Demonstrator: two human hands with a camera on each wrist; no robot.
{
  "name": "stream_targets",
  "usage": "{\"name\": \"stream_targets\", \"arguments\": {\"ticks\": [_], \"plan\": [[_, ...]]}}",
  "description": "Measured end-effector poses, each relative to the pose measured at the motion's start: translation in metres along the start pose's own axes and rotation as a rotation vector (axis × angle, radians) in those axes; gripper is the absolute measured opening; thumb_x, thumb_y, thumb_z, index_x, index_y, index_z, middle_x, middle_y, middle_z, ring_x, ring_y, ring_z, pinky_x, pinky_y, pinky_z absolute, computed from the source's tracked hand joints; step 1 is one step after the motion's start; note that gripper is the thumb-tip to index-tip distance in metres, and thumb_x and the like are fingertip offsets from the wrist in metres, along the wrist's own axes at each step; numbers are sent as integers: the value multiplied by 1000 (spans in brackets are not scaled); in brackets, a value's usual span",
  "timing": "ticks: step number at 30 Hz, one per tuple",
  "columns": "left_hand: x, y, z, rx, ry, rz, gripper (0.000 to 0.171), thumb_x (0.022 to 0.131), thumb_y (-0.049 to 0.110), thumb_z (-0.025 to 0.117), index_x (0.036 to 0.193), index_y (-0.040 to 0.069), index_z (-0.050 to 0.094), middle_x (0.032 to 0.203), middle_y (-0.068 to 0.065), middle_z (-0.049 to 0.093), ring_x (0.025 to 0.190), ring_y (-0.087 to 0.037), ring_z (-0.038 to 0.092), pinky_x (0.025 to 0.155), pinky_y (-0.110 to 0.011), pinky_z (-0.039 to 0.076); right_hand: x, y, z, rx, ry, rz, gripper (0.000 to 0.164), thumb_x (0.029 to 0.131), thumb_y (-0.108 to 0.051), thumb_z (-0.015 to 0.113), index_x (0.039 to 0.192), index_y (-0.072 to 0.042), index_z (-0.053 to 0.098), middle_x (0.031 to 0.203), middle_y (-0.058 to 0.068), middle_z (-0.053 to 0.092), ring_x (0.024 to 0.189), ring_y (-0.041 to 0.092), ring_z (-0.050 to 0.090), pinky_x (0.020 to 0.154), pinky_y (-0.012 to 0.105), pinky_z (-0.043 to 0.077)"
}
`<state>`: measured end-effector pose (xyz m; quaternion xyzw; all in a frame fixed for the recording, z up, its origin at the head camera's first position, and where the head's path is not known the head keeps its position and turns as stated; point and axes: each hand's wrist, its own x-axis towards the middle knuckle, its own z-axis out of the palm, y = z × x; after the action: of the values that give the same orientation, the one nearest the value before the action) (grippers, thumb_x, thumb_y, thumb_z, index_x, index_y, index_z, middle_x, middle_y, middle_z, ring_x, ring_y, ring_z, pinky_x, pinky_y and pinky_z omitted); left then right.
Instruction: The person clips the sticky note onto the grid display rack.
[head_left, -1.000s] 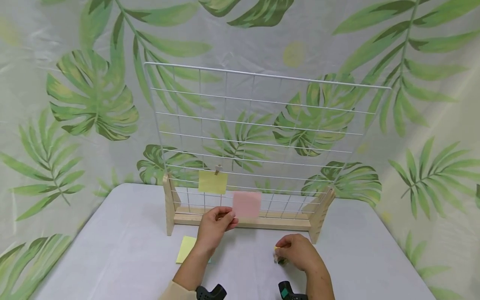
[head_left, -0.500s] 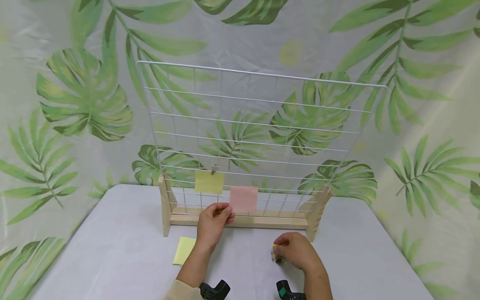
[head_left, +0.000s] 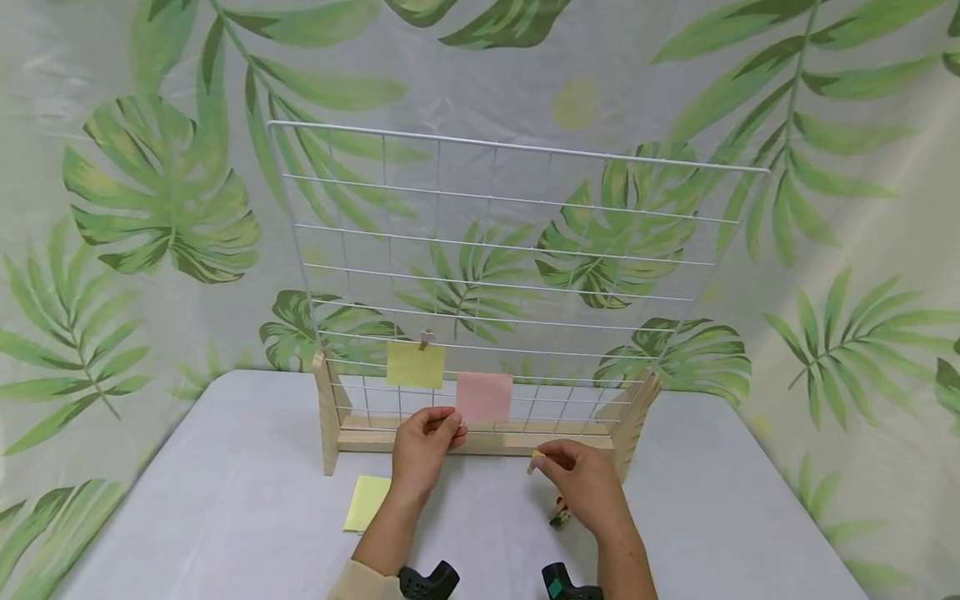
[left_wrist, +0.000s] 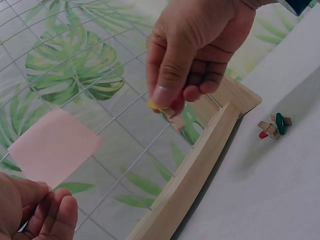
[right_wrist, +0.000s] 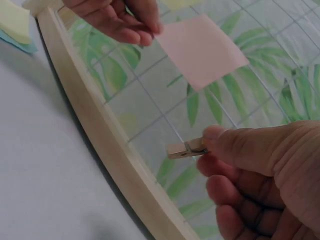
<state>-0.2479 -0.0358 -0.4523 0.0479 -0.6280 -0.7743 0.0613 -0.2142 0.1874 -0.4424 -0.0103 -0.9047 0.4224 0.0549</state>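
My left hand [head_left: 423, 454] pinches a pink sticky note [head_left: 484, 398] by its lower left corner, holding it flat in front of the wire grid [head_left: 491, 200]. Between the thumb and index finger of my right hand [head_left: 588, 487] is a small wooden clothespin [right_wrist: 185, 149], its tip pointing left toward the grid. A bit of yellow shows on it at the thumb in the left wrist view. To the left of the pink note, a yellow sticky note [head_left: 416, 367] hangs on the grid from another clothespin [head_left: 426, 338].
Several small clothespins with red and green decorations [left_wrist: 274, 126] lie on the white table below my right hand. A pad of yellow notes [head_left: 367, 503], with blue beneath, lies left of my left forearm. The grid stands in a wooden base [head_left: 525, 445].
My right hand has lifted a clothespin off the small pile and moved up and slightly left toward the grid. The pink note has risen a little against the grid.
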Motion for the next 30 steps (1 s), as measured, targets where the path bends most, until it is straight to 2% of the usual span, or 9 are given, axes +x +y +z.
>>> {"name": "stream_targets", "arguments": {"ticks": [13, 21, 30], "plan": [[0, 0, 0, 22, -5, -1, 25, 98, 8, 68, 114, -11, 66, 97, -20, 72, 79, -11, 72, 73, -23, 62, -1, -27, 5, -24, 78, -77, 20, 95, -19, 73, 114, -15, 77, 101, 0, 77, 91, 13, 70, 72, 26, 57], [0, -1, 2, 42, 2, 8, 23, 97, 7, 69, 112, -10, 67, 95, -18, 72, 77, -10, 72, 72, -23, 62, 8, -45, -1, -59, 134, -206, 18, 95, -17, 73, 112, -13, 78, 99, 1, 78, 86, 14, 68, 67, 24, 54], [0, 0, 2, 33, 2, 14, 23, 97, 7, 69, 111, -11, 67, 95, -19, 72, 79, -12, 73, 72, -23, 62, 24, -68, -8, -157, 197, -398, 17, 93, -18, 75, 108, -11, 78, 95, 3, 74, 86, 19, 68, 75, 37, 58]]}}
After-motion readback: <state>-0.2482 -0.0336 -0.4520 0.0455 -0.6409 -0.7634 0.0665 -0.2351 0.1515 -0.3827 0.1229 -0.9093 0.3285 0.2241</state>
